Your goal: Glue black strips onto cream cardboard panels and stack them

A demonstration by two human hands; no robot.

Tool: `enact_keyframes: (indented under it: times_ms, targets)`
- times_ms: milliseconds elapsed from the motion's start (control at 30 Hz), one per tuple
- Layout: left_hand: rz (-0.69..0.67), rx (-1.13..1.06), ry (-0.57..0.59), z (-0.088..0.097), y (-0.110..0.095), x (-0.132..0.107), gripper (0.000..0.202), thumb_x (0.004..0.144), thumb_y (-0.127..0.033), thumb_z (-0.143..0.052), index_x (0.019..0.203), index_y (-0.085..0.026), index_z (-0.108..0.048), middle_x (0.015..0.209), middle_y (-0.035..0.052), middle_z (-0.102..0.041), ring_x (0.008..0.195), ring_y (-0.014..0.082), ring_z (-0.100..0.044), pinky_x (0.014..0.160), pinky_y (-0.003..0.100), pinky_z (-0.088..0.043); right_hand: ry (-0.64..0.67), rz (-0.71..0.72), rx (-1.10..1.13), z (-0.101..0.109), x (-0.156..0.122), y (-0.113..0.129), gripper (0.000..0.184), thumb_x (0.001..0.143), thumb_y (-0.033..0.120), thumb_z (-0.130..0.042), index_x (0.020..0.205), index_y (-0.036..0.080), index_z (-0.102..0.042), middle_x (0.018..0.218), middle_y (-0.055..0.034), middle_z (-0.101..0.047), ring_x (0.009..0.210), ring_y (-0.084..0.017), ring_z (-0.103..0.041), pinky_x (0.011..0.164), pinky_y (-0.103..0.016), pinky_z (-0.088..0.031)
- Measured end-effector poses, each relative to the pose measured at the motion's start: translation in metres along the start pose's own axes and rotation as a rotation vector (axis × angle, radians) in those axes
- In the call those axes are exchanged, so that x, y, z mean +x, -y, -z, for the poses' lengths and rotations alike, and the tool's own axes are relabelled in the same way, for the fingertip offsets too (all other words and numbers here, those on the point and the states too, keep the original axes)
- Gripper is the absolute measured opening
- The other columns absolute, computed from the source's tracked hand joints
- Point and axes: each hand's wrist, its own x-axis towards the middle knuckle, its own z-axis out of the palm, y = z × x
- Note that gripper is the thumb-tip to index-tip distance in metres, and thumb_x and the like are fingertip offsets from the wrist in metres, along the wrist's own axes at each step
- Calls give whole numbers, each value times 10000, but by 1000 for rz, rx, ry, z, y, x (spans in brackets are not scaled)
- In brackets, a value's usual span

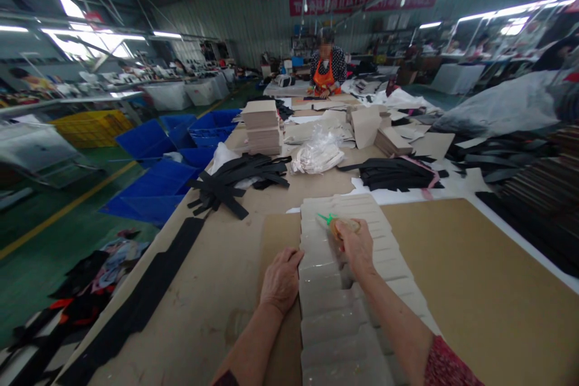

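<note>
A long overlapped row of pale cardboard pieces (344,307) lies on a brown cardboard sheet (474,289) in front of me. My left hand (280,280) rests with fingers curled on the row's left edge, pressing it down. My right hand (355,241) is closed around a brush with a wooden handle and a green tip (326,218), held over the upper part of the row. The lower pieces look glossy.
Black strips (235,184) lie in heaps on the left and black pieces (393,172) on the right. A stack of board (261,126), a plastic bag (319,154) and blue bins (158,175) lie farther off. A person in an orange apron (326,72) works at the table's far end.
</note>
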Motion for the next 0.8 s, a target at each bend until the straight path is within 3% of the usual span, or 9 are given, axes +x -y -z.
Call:
enact_keyframes:
  times_ms: [167, 333, 567, 800]
  targets:
    - [4, 3, -2, 0, 1, 0, 435, 888, -110, -445, 1262, -275, -596, 1240, 26, -592, 1139, 170, -519, 1018, 270, -404, 35, 36, -33, -27, 5, 10, 464, 740, 503, -608, 1105, 217, -581, 902, -52, -714, 690, -186, -657, 513, -252, -500]
    - [2, -2, -4, 0, 1, 0, 443, 894, -106, -428, 1265, -282, -595, 1240, 22, -595, 1134, 170, -522, 1011, 271, -409, 29, 80, -140, -35, 10, 11, 448, 743, 472, -598, 1106, 210, -596, 917, -71, -715, 796, -222, -659, 625, -284, -503]
    - [-4, -6, -7, 0, 1, 0, 461, 874, -83, -434, 1263, -270, -596, 1222, 25, -597, 1127, 166, -525, 1018, 263, -406, 19, 139, -243, -30, 12, 15, 408, 754, 479, -578, 1070, 220, -594, 923, -81, -713, 845, -251, -657, 684, -310, -476]
    - [-4, -14, -15, 1, -1, 0, 426, 882, -97, -444, 1241, -259, -607, 1217, 30, -595, 1125, 171, -524, 1014, 274, -408, -40, 168, -318, -5, 23, 13, 403, 763, 484, -556, 1058, 210, -574, 977, -104, -701, 914, -276, -641, 746, -331, -450]
